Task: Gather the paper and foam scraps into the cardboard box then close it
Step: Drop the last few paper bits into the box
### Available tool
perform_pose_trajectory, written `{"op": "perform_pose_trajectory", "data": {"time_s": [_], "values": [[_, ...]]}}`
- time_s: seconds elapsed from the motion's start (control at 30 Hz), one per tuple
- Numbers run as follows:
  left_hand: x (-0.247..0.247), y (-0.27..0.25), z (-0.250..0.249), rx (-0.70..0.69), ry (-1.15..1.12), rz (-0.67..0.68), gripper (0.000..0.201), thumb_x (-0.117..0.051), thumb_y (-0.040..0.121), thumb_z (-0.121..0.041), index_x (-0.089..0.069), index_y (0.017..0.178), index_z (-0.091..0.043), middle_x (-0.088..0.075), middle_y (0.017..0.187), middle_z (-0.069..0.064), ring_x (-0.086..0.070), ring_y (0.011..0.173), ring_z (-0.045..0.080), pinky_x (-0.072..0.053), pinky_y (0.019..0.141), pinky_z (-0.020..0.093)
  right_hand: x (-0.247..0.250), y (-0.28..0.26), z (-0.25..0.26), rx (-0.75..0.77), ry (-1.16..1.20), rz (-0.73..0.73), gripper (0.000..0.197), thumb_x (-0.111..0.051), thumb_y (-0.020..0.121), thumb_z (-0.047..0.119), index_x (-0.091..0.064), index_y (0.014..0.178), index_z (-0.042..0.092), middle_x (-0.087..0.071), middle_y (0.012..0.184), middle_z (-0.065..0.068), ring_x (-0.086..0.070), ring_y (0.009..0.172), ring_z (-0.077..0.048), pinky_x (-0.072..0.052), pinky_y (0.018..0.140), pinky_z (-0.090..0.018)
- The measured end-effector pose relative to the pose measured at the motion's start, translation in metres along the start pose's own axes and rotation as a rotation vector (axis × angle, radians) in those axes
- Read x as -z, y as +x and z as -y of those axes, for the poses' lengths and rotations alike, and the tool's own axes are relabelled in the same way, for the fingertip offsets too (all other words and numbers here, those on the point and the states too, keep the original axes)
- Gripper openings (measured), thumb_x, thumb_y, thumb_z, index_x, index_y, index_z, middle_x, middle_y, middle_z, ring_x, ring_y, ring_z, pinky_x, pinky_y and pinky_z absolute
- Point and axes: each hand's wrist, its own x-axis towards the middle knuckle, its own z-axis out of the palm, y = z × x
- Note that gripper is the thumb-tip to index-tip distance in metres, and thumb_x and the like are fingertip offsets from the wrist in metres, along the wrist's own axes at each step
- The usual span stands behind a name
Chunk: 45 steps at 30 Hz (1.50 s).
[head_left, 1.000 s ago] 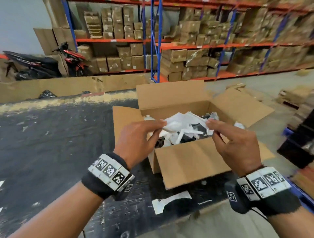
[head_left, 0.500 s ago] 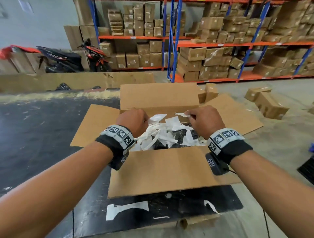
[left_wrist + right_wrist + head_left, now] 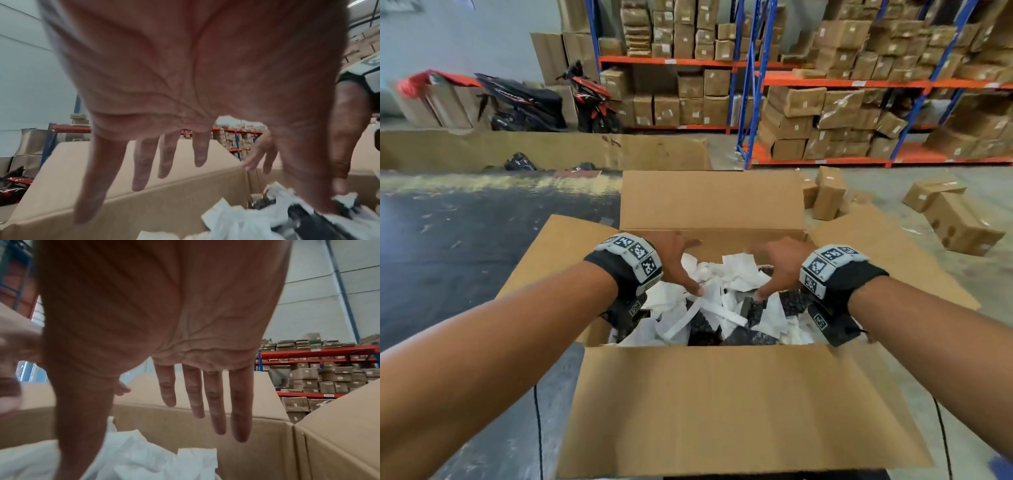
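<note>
An open cardboard box point(image 3: 739, 404) stands in front of me with all its flaps spread outward. Inside lies a heap of white paper scraps point(image 3: 726, 284) mixed with black foam pieces point(image 3: 702, 330). My left hand point(image 3: 674, 263) hovers over the left of the heap, fingers spread and straight, thumb tip near the paper. My right hand point(image 3: 779, 265) hovers over the right of the heap, likewise spread. The left wrist view shows the left hand's fingers point(image 3: 141, 162) extended and empty above the scraps point(image 3: 246, 224). In the right wrist view the fingers point(image 3: 216, 402) are straight above the paper point(image 3: 144, 459).
The box sits on a dark worktable point(image 3: 465, 246) at its right edge. Loose cardboard boxes point(image 3: 955, 219) lie on the concrete floor to the right. Shelving racks point(image 3: 825, 102) full of boxes and a parked scooter point(image 3: 544, 102) stand behind.
Both hands dropped the scraps they were pinching into the box and now spread open over the heap. My head has moved closer over the box.
</note>
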Motion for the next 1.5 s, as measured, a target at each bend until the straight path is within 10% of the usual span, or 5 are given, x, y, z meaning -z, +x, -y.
{"op": "perform_pose_trajectory", "data": {"time_s": [0.3, 0.63, 0.8, 0.93, 1.5], "values": [[-0.048, 0.053, 0.013, 0.175, 0.170, 0.366, 0.166, -0.083, 0.023, -0.085, 0.031, 0.141, -0.060, 0.036, 0.161, 0.004, 0.001, 0.152, 0.049, -0.019, 0.115, 0.072, -0.044, 0.069, -0.006, -0.006, -0.101, 0.437, 0.158, -0.088, 0.038, 0.072, 0.028, 0.144, 0.053, 0.031, 0.160, -0.005, 0.002, 0.151, -0.039, -0.020, 0.117, -0.059], [-0.104, 0.075, 0.005, 0.208, 0.126, 0.453, 0.161, -0.086, 0.047, -0.076, 0.031, 0.151, -0.037, 0.032, 0.162, 0.008, 0.009, 0.154, 0.038, -0.007, 0.125, 0.050, -0.120, 0.111, -0.023, 0.070, -0.163, 0.390, 0.136, -0.082, 0.063, 0.062, 0.015, 0.154, 0.036, 0.008, 0.163, -0.020, -0.002, 0.150, -0.041, -0.018, 0.118, -0.058], [-0.048, 0.063, 0.000, 0.049, 0.049, 0.422, 0.159, -0.082, 0.031, -0.085, -0.008, 0.161, -0.032, -0.027, 0.164, 0.000, -0.033, 0.147, 0.022, -0.030, 0.120, 0.039, -0.067, 0.098, -0.018, 0.118, -0.129, 0.455, 0.135, -0.086, 0.060, 0.061, 0.004, 0.157, 0.034, -0.009, 0.164, -0.010, -0.013, 0.150, -0.036, -0.018, 0.120, -0.051], [-0.008, 0.053, 0.003, 0.025, 0.029, 0.264, 0.132, -0.090, 0.057, -0.063, -0.013, 0.161, -0.032, -0.022, 0.166, -0.002, -0.026, 0.151, 0.023, -0.025, 0.119, 0.041, -0.017, 0.078, -0.027, 0.140, -0.047, 0.426, 0.134, -0.089, 0.058, 0.058, -0.006, 0.159, 0.028, -0.014, 0.165, 0.002, -0.018, 0.150, -0.022, -0.021, 0.119, -0.039], [-0.045, 0.050, 0.038, 0.222, -0.084, 0.331, 0.147, -0.085, 0.044, -0.079, -0.006, 0.161, -0.037, -0.018, 0.168, -0.006, -0.020, 0.153, 0.025, -0.021, 0.124, 0.048, -0.029, 0.045, -0.049, -0.033, 0.135, 0.407, 0.129, -0.085, 0.059, 0.063, -0.011, 0.158, 0.029, -0.016, 0.164, 0.004, -0.021, 0.149, -0.022, -0.019, 0.121, -0.038]]}}
